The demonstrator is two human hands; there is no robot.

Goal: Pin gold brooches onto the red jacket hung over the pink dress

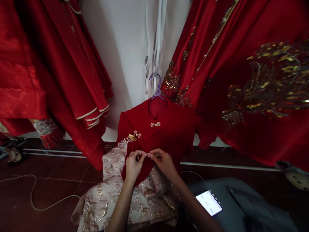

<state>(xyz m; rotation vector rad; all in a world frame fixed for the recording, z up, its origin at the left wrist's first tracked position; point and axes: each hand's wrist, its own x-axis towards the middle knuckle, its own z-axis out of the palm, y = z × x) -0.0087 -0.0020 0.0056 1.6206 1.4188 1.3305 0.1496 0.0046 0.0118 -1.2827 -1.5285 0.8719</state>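
Observation:
A small red jacket [166, 132] on a purple hanger [157, 86] lies propped in front of me over a pale pink and gold brocade skirt [113, 193]. It has pearl clasps [155, 124] near the collar and a gold ornament [132, 137] on its left side. My left hand [134, 166] and my right hand [164, 161] meet at the jacket's front edge. Both pinch a small pearl fastening between the fingertips.
Red garments hang at the left [60, 64] and a red gown with gold embroidery [253, 80] at the right, against a white wall. A phone [209, 203] with a lit screen rests on grey cloth on my lap. A white cable [33, 196] trails over the dark red floor.

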